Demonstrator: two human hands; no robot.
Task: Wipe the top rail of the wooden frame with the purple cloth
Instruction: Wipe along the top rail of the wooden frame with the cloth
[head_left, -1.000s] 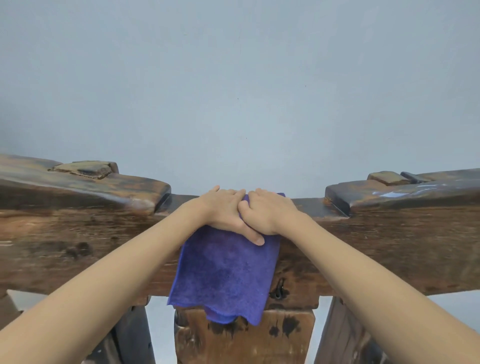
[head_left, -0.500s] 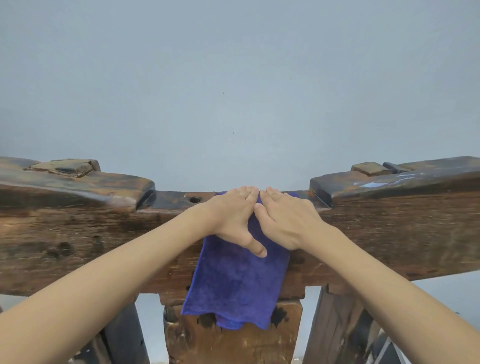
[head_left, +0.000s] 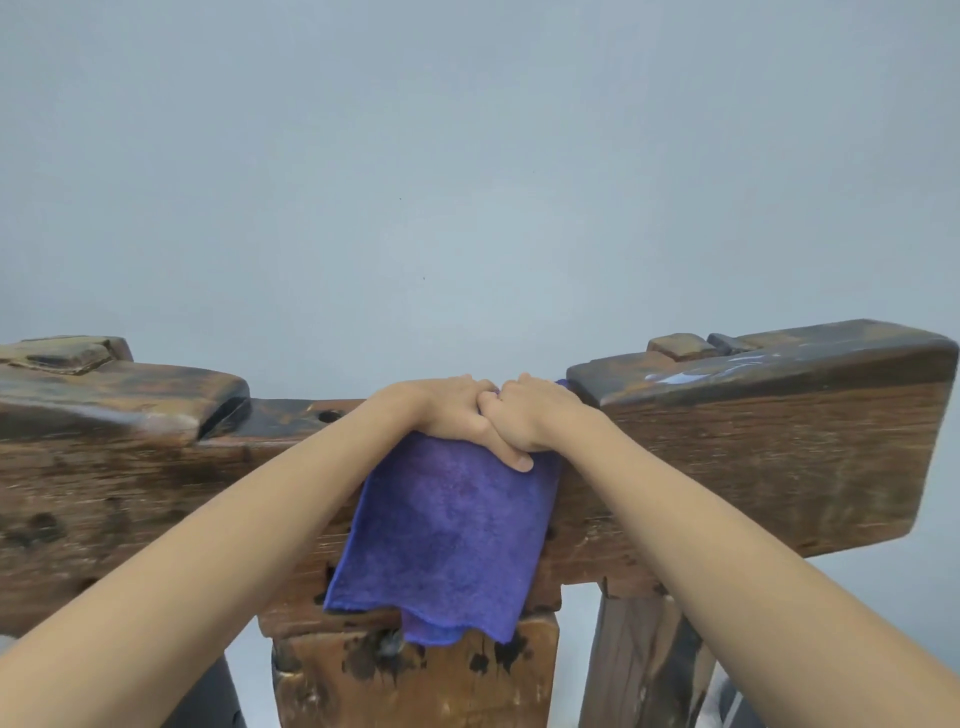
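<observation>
A dark, worn wooden frame spans the view, and its top rail (head_left: 291, 410) dips into a lower notch in the middle. The purple cloth (head_left: 441, 535) is draped over that notch and hangs down the front face of the beam. My left hand (head_left: 447, 410) and my right hand (head_left: 530, 415) press side by side on the cloth's top fold, at the right end of the notch, against the raised right block (head_left: 753, 374). Both hands curl over the cloth; its part on top of the rail is hidden under them.
A raised left block (head_left: 119, 389) with a wooden peg bounds the notch on the left; a small hole (head_left: 328, 415) shows in the bare rail. Wooden posts (head_left: 415, 680) stand below the beam. A plain grey wall fills the background.
Both hands have slid the cloth to the right along the notch, from its middle to the raised right block, baring the rail and its hole on the left.
</observation>
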